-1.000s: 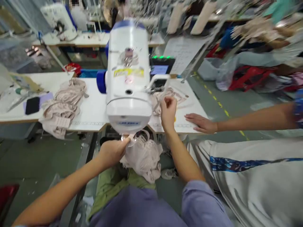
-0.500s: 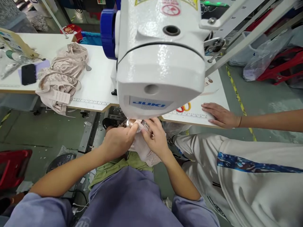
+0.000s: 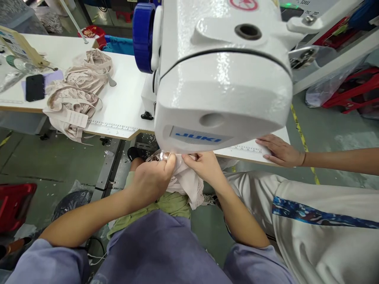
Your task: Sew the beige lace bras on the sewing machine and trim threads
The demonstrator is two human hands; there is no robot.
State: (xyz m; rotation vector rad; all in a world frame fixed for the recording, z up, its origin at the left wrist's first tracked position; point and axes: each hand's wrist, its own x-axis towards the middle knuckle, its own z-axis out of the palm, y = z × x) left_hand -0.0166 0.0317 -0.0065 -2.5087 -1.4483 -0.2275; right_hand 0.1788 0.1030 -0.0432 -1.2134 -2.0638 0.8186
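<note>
Below the head of a white sewing machine (image 3: 219, 90), both my hands pinch a pale beige lace-edged garment (image 3: 188, 179). My left hand (image 3: 154, 173) is closed on its left side, thumb uppermost, beside a shiny metal cylinder (image 3: 164, 156) at the front of the machine. My right hand (image 3: 204, 163) grips the cloth a little to the right, thumb and fingers pressed together. Between the two hands the fabric is stretched, and its lace edge hangs down over my lap. The machine head hides the needle area and the garment's far side.
A heap of beige lace garments (image 3: 79, 86) lies on the white table at left, near a black phone (image 3: 34, 87). A co-worker stands close on my right, one hand (image 3: 280, 150) resting on the table edge. Red stools (image 3: 16, 205) stand on the floor.
My right hand has moved right, away from my left, drawing the cloth out between them. The view has shifted closer to the machine head, which now covers the scissors on the table.
</note>
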